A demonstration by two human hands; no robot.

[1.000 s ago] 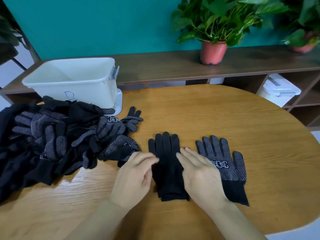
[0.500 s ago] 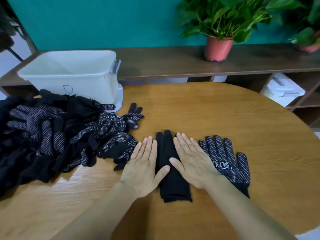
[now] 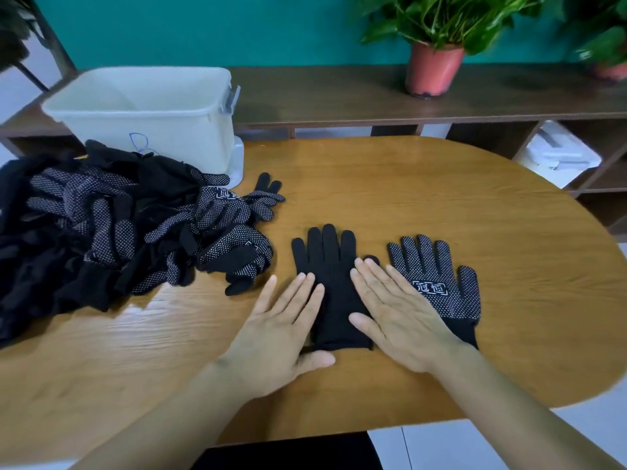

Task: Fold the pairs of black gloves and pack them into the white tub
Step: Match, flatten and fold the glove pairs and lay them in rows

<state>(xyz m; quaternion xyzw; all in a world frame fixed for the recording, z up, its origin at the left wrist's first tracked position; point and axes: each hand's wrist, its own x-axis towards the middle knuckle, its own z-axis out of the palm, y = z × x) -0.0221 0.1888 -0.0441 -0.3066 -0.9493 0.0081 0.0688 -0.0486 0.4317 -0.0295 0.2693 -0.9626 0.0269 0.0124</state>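
Observation:
A plain black glove point(image 3: 330, 279) lies flat in the middle of the wooden table point(image 3: 475, 232), fingers pointing away from me. My left hand point(image 3: 281, 330) lies flat with straight fingers along its left edge. My right hand point(image 3: 397, 317) lies flat along its right edge and partly over a second black glove point(image 3: 441, 283), which shows white dots and a white logo. A big heap of black dotted gloves point(image 3: 112, 225) fills the table's left side. The white tub point(image 3: 146, 113) stands behind the heap, and what I see of its inside looks bare.
A dark wooden shelf point(image 3: 339, 93) runs along the teal wall behind the table, carrying a potted plant point(image 3: 434, 45) and another plant point(image 3: 607, 39) at the far right. A white lidded box point(image 3: 556, 154) sits in a shelf compartment at the right.
Both hands have slid back toward me along the plain glove, from its fingers down to its palm and cuff, staying flat. The glove's fingers now show uncovered.

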